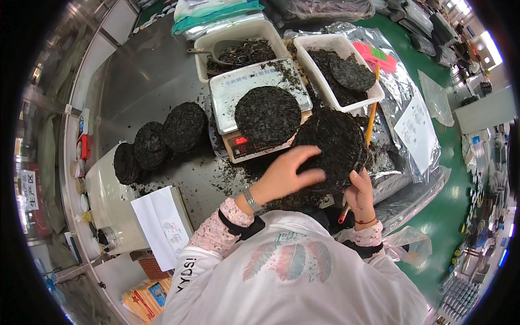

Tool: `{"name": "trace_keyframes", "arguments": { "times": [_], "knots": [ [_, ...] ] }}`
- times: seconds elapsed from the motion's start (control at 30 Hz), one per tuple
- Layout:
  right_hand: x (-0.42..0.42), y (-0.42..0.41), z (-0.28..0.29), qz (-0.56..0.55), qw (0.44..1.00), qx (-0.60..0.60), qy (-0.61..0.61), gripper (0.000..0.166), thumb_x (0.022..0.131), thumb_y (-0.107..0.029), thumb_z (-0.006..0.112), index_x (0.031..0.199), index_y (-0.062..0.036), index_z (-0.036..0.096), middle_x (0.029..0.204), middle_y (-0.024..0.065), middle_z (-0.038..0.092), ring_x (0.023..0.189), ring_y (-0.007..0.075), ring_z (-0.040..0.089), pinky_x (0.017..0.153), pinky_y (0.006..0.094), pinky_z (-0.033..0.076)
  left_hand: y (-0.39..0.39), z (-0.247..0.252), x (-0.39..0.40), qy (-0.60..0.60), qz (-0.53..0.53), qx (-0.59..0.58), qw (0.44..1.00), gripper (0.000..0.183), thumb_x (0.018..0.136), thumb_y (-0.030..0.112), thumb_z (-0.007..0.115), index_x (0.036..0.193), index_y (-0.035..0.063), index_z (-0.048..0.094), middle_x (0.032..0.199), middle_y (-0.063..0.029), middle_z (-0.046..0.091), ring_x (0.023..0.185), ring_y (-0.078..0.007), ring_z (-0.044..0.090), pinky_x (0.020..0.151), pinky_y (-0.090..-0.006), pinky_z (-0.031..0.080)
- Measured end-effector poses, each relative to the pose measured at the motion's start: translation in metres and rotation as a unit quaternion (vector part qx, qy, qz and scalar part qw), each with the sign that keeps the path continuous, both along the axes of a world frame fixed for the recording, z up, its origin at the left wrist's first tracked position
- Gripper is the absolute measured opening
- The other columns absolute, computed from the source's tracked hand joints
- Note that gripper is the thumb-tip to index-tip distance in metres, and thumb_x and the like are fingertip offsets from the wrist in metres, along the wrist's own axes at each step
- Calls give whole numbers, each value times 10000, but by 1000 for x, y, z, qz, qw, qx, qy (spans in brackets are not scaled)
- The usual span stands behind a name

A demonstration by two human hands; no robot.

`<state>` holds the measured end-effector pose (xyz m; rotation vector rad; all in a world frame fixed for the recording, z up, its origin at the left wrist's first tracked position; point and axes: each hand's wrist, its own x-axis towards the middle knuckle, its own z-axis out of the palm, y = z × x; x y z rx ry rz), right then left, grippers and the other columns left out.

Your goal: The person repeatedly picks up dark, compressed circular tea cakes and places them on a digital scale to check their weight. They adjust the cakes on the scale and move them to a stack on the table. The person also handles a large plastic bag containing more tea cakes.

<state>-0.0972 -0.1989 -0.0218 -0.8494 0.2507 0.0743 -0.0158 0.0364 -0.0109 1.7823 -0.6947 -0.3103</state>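
Note:
Before me is a broad round cake of dried dark seaweed [331, 148], tilted up towards me. My right hand [360, 195] pinches its lower right edge, thumb on the near face. My left hand [290, 172], blurred, is over the cake's left side with thumb and fingers apart; whether it touches is unclear. Just beyond, another dark round cake [268, 115] lies over the metal pan [227, 93] of a digital scale [239, 150] with a lit red display. Loose dark flakes are scattered around the scale.
Stacks of dark round cakes [185, 126] stand left. A white bin [260, 30] holds flakes and a scoop [227, 50]; another white bin [302, 40] holds flakes and cake pieces. A yellow-handled brush [371, 118] leans right, by plastic bags [400, 97]. Paper [162, 227] lies near left.

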Motion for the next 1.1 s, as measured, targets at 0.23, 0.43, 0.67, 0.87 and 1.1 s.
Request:
{"name": "trace_keyframes", "arguments": {
  "times": [0.23,0.43,0.67,0.87,1.1],
  "knots": [
    [-18,-8,-16,60,993,-101,-12,790,849,-184,792,1496,18,386,1446,103,520,1313,211,503,1121,359,378,-12,-24,43,-2,199,35,979,188,912,159,713,978,-8,656,908,-117,603,749,-235,657,696,-340,542],
    [-12,-9,-2,121,955,-267,-42,839,831,-186,805,1508,32,360,1429,96,515,1318,204,478,1140,353,336,-8,-25,48,-27,200,134,970,157,888,130,704,915,-13,646,836,-86,626,724,-214,675,672,-332,540],
    [6,-20,-32,35,999,-16,10,664,894,-146,666,1480,25,405,1431,130,544,1315,264,529,1130,403,401,12,-44,70,342,138,-105,923,192,1003,155,594,1019,-33,630,1103,-149,710,1010,-227,719,841,-321,590],
    [16,-38,-65,-19,992,114,48,543,950,-168,621,1431,22,454,1402,146,569,1309,297,542,1131,467,410,46,-21,158,243,206,-170,933,290,1005,156,600,1185,-68,561,1167,-212,682,1027,-283,709,894,-385,590],
    [32,-29,-39,-11,998,61,2,595,962,-191,656,1460,20,409,1437,154,528,1330,309,520,1125,479,412,2,40,163,-1,9,248,969,850,782,443,817,1351,-68,447,1352,-316,464,1261,-422,463,1138,-482,342]
  ]
}}
